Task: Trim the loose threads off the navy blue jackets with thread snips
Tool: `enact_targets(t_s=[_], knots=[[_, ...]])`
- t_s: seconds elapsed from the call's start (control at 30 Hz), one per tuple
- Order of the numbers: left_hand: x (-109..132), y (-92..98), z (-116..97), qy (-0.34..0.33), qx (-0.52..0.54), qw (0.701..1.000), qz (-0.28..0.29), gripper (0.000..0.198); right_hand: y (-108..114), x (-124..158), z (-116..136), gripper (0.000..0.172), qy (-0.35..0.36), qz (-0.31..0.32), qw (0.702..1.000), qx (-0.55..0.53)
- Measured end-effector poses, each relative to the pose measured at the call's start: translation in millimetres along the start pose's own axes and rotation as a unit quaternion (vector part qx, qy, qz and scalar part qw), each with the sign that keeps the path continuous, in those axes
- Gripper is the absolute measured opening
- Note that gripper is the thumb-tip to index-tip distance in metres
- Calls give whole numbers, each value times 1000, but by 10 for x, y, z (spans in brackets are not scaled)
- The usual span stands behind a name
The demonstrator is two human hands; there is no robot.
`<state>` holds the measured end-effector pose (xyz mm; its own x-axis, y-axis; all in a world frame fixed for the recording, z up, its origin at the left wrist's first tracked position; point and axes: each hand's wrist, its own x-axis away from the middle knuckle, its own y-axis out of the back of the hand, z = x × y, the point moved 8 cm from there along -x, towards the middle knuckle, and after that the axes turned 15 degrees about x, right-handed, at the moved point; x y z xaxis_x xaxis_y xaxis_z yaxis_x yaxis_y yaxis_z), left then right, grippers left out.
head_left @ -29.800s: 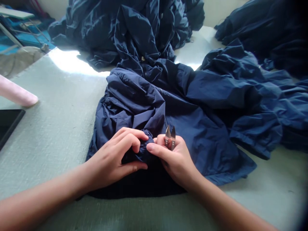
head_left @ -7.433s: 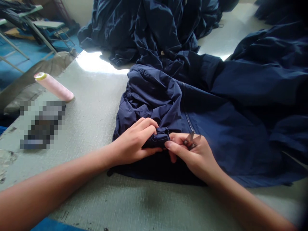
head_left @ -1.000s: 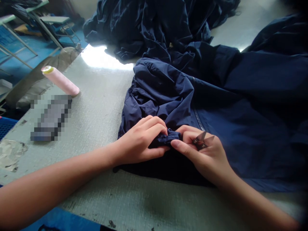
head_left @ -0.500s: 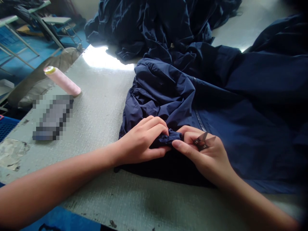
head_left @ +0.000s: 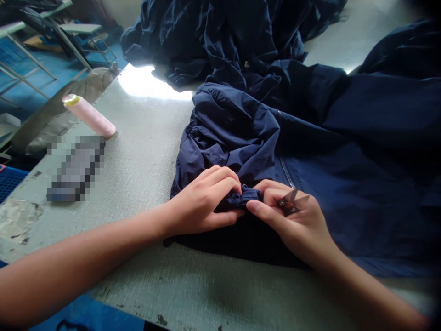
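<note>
A navy jacket (head_left: pixel 237 133) with a zipper (head_left: pixel 286 172) lies on the table in front of me. My left hand (head_left: pixel 208 197) pinches a gathered fold of its cloth between fingers and thumb. From the other side my right hand (head_left: pixel 292 216) grips the same fold with thumb and index finger. A pair of thread snips (head_left: pixel 292 201) is tucked in the right palm, its dark pointed blades showing and the rest hidden by the fingers.
More navy garments (head_left: pixel 220 41) are heaped at the back and right. On the left of the worn table (head_left: pixel 144 161) lie a pale pink thread cone (head_left: pixel 90 117) and a blurred-out dark object (head_left: pixel 76 170). Beyond the table's left edge are a grey sack (head_left: pixel 65 105) and metal-legged tables.
</note>
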<state>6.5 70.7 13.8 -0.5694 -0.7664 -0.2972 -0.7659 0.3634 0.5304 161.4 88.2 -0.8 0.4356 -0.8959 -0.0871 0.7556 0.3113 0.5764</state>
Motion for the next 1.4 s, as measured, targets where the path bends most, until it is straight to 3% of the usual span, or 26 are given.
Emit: enact_targets(t_s=[1.4], knots=[[3,-1,-3,2,-3,1000,4,21,-1,15,-30,51,-1,2,1000,2]])
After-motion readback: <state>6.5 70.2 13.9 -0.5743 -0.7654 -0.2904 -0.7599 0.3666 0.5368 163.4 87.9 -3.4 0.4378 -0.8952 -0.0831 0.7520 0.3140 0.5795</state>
